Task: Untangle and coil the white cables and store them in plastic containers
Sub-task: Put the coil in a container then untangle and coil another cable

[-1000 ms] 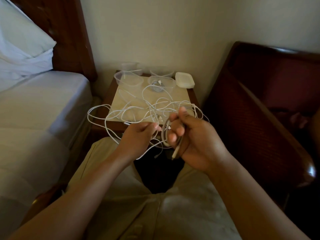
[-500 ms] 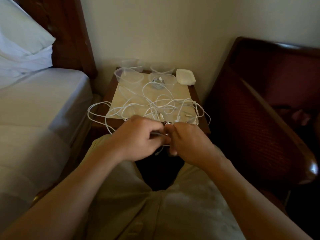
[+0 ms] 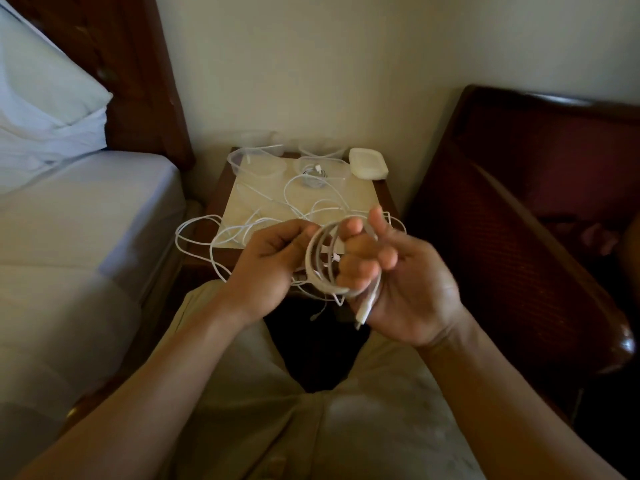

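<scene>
A white cable coil (image 3: 320, 263) of a few loops is wound round the fingers of my right hand (image 3: 398, 275), palm turned up, with a plug end hanging at its lower edge. My left hand (image 3: 273, 258) pinches the cable's free strand just left of the coil. Behind the hands a tangle of white cables (image 3: 277, 216) sprawls over the small wooden nightstand (image 3: 377, 199) and droops off its left edge. A clear plastic container (image 3: 337, 168) at the back holds a coiled cable. An empty container (image 3: 256, 164) stands left of it.
Two more clear containers (image 3: 322, 148) stand against the wall, and a white lid (image 3: 367, 162) lies at the back right. A bed (image 3: 79, 216) with a pillow borders the left. A dark red wooden chair (image 3: 519, 216) stands on the right. My lap fills the foreground.
My hands, pressed close together half a second ago, have parted and risen. The right palm has turned up, showing the loops round its fingers.
</scene>
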`<state>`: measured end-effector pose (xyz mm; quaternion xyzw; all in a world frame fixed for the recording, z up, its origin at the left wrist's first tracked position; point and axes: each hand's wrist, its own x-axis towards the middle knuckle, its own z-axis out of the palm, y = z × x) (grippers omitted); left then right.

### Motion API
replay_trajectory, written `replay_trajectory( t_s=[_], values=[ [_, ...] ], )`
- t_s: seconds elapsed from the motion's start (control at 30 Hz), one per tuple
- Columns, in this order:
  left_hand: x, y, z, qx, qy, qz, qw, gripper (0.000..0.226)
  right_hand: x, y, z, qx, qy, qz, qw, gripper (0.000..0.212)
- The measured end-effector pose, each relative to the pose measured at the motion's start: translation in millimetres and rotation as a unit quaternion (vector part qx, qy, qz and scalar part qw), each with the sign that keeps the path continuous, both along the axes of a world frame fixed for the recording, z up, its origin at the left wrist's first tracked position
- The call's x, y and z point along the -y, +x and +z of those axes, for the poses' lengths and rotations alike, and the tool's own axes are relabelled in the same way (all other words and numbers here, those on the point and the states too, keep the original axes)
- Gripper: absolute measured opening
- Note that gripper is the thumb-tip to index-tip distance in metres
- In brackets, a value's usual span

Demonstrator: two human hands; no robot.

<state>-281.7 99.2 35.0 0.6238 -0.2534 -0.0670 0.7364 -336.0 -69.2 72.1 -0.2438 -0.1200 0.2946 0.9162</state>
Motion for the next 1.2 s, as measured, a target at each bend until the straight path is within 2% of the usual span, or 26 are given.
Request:
replay_trajectory(
  t_s=[0.07,0.1,0.13,0.2,0.23,0.27,0.33,0.43,0.47,0.5,0.53,0.57,0.6,0.63,0.67,0.7,0.73,0.8,0.87,0.93,1.0,1.07,1.13,1.2],
  values=[
    [6.3,-3.6,-1.4,-0.013,-0.004,-0.021,1.0,0.019,-4.2,3.0,7.7,-0.009,0.009,-0.058,0.998,0.04],
    [8.6,-3.7,-3.9,-0.001,0.035,-0.017,0.999,0.015,-8.3,4.5,9.7,-0.005,-0.018,-0.109,0.994,0.038],
    [10.6,-2.6,-7.1,0.02,0.112,-0.01,0.993,0.011,-12.1,6.3,10.4,0.009,-0.055,-0.173,0.983,0.036],
    [12.2,0.0,-15.7,0.07,0.328,-0.016,0.942,0.023,-13.5,12.2,9.5,0.095,-0.176,-0.309,0.93,0.035],
    [12.2,0.5,-20.7,0.067,0.401,-0.025,0.914,0.027,-11.0,16.5,9.2,0.148,-0.254,-0.359,0.886,0.034],
    [12.1,-1.0,-23.4,0.049,0.427,-0.025,0.903,0.029,-7.5,19.4,9.7,0.198,-0.344,-0.393,0.829,0.032],
    [8.3,-4.7,-25.8,0.036,0.419,-0.013,0.907,0.029,2.1,25.0,3.7,0.269,-0.535,-0.411,0.688,0.029],
    [-0.8,-3.8,-22.5,0.123,0.377,-0.012,0.918,0.026,5.0,26.5,-11.7,0.352,-0.735,-0.342,0.468,0.025],
    [-3.1,-0.9,-20.8,0.161,0.368,-0.013,0.916,0.023,4.4,27.5,-17.5,0.369,-0.786,-0.289,0.404,0.026],
    [-5.3,1.4,-19.4,0.197,0.358,-0.013,0.913,0.02,3.1,27.5,-21.2,0.369,-0.826,-0.231,0.359,0.025],
    [-7.1,4.0,-19.2,0.232,0.344,-0.005,0.91,0.016,1.7,27.1,-22.4,0.349,-0.845,-0.186,0.36,0.025],
    [-8.2,5.7,-18.8,0.266,0.329,0.009,0.906,0.012,2.6,27.7,-23.3,0.323,-0.844,-0.143,0.402,0.027],
    [-9.2,7.4,-18.5,0.287,0.317,0.029,0.904,0.008,3.5,25.8,-22.8,0.284,-0.81,-0.108,0.501,0.034],
    [-10.5,9.8,-19.2,0.29,0.303,0.052,0.906,0.005,4.5,23.4,-23.1,0.228,-0.745,-0.083,0.621,0.042],
    [-11.8,11.8,-20.6,0.278,0.286,0.071,0.915,0.005,6.4,21.8,-25.1,0.159,-0.669,-0.071,0.723,0.048],
    [-12.7,12.9,-23.0,0.25,0.262,0.083,0.928,0.006,8.1,20.0,-26.3,0.107,-0.6,-0.062,0.79,0.053],
    [-12.6,13.8,-26.1,0.21,0.233,0.087,0.945,0.007,9.4,17.8,-27.9,0.074,-0.538,-0.054,0.838,0.055],
    [-9.6,10.1,-29.4,0.137,0.176,0.079,0.972,0.007,7.9,13.7,-29.4,0.029,-0.411,-0.023,0.911,0.054],
    [-3.1,2.2,-25.8,0.104,0.129,0.066,0.984,0.013,4.8,9.5,-28.0,-0.008,-0.276,0.022,0.961,0.051],
    [1.8,-3.1,-18.8,0.043,0.085,0.052,0.994,0.022,2.7,6.1,-28.6,-0.025,-0.181,0.037,0.982,0.047],
    [4.6,-3.7,-15.5,-0.054,0.04,0.032,0.997,0.023,-0.1,3.5,-29.2,-0.022,-0.144,0.003,0.989,0.044],
    [6.2,-1.9,-18.6,-0.112,0.027,0.013,0.993,0.021,-2.7,1.8,-25.4,-0.025,-0.098,-0.039,0.994,0.04],
    [8.0,-3.0,-24.6,-0.124,0.06,0.005,0.99,0.022,-2.7,3.0,-18.5,-0.051,-0.042,-0.094,0.993,0.04],
    [10.8,-8.4,-30.3,-0.122,0.104,-0.019,0.987,0.035,-1.8,5.9,-11.0,-0.062,-0.036,-0.183,0.981,0.045]
  ],
)
